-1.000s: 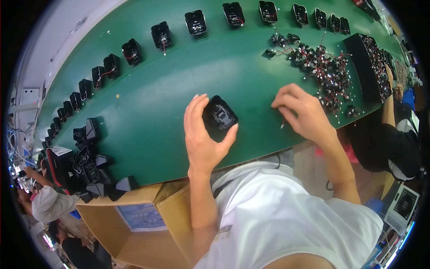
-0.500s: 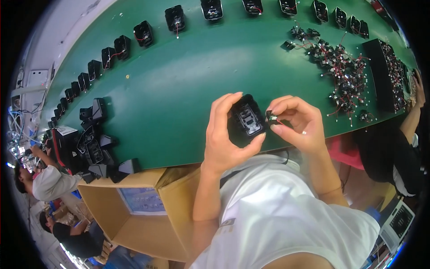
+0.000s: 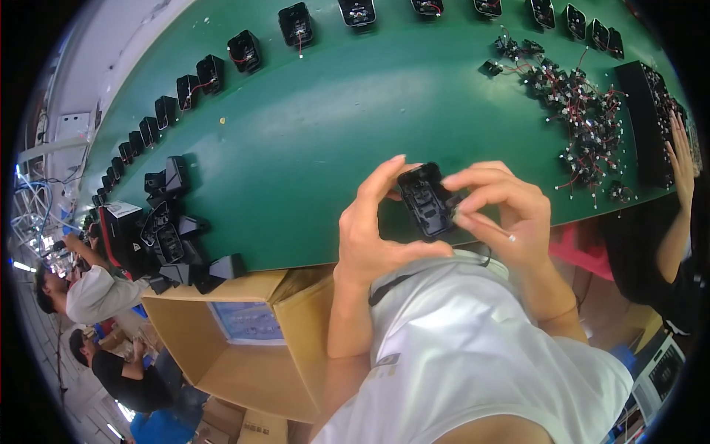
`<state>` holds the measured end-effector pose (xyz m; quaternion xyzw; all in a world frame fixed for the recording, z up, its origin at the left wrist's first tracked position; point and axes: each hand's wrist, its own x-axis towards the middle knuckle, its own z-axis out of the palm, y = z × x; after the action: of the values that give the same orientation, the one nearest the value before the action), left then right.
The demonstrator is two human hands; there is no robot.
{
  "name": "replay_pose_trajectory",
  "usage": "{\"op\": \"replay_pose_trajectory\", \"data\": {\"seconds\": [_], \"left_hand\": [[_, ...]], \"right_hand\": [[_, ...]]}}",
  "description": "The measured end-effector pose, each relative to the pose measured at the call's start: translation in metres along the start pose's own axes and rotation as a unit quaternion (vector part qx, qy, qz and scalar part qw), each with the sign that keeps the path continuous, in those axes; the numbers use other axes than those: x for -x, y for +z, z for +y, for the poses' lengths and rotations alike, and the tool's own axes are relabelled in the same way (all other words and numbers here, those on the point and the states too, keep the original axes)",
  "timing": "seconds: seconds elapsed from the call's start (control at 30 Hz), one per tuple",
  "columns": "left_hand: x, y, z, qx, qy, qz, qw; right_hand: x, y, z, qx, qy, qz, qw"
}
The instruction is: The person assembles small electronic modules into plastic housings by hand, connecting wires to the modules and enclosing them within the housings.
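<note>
My left hand [image 3: 367, 233] is curled round a black plastic housing [image 3: 423, 201], with fingers along its far left side and the thumb near its lower end. The open, moulded inside of the housing faces up. At its right edge, my right hand [image 3: 510, 211] is closed in a pinch on a small black wired part [image 3: 454, 202], mostly hidden by the fingertips. To the right on the table lies a loose heap of small black parts [image 3: 584, 122] with red wires and white connectors.
Black housings [image 3: 244, 52] stand in a curved row along the green table's [image 3: 310, 140] far side. More black shells [image 3: 177, 244] are piled at the left edge. An open cardboard box [image 3: 244, 370] sits below. On the right, another person's hand [image 3: 684, 152] touches a black bin [image 3: 643, 126].
The housing has turned a little in my left hand. My right hand has brought the small wired part against the housing's right edge. The view has shifted slightly.
</note>
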<state>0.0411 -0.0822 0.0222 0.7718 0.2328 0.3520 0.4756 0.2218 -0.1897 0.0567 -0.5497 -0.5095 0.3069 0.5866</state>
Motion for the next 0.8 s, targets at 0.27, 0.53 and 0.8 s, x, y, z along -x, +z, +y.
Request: {"op": "replay_pose_trajectory", "data": {"seconds": [0.27,0.53,0.8], "left_hand": [[-0.002,-0.003,-0.001,-0.044,0.052,0.004,0.998],[-0.004,-0.008,0.001,-0.083,0.077,-0.008,0.994],[-0.013,-0.01,0.015,-0.113,0.07,-0.089,0.987]], "right_hand": [[0.007,0.017,0.002,-0.063,0.115,0.004,0.991],[0.006,0.014,0.004,0.008,0.087,-0.012,0.996],[-0.002,0.011,-0.001,0.102,0.056,-0.059,0.992]]}}
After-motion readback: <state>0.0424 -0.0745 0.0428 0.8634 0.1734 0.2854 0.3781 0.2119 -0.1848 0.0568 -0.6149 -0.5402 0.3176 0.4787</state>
